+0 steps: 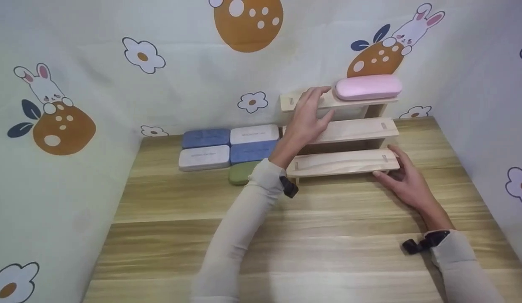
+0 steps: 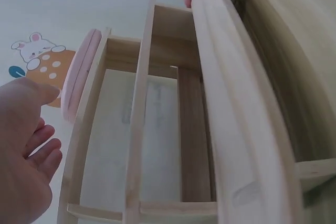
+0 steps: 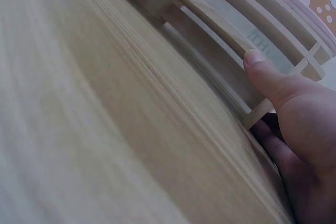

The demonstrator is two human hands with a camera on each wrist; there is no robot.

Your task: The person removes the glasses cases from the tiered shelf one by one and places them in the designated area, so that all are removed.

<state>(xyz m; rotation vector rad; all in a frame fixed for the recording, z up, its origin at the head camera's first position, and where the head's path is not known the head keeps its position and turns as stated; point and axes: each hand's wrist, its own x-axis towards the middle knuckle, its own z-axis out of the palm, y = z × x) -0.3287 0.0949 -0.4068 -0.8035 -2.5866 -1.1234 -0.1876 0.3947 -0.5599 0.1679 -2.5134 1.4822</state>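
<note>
A three-step wooden shelf rack [image 1: 345, 162] stands against the back wall. On the right part of its top step lies a pink glasses case [image 1: 368, 87]. My left hand [image 1: 309, 115] hovers over the rack's left part, fingers loosely bent and pointing toward the pink case; nothing is in it. In the left wrist view, the left thumb and fingers [image 2: 44, 153] show apart from the wood. My right hand [image 1: 406, 181] grips the right end of the lowest step, thumb at its front edge and fingers behind the end, as the right wrist view also shows.
Left of the rack, blue cases [image 1: 206, 138] and white cases [image 1: 204, 158] lie side by side on the wood-grain table [image 1: 172, 235]. A green case [image 1: 239, 173] sits in front of them, partly hidden by my left sleeve. Patterned cloth walls [image 1: 181, 92] enclose the table.
</note>
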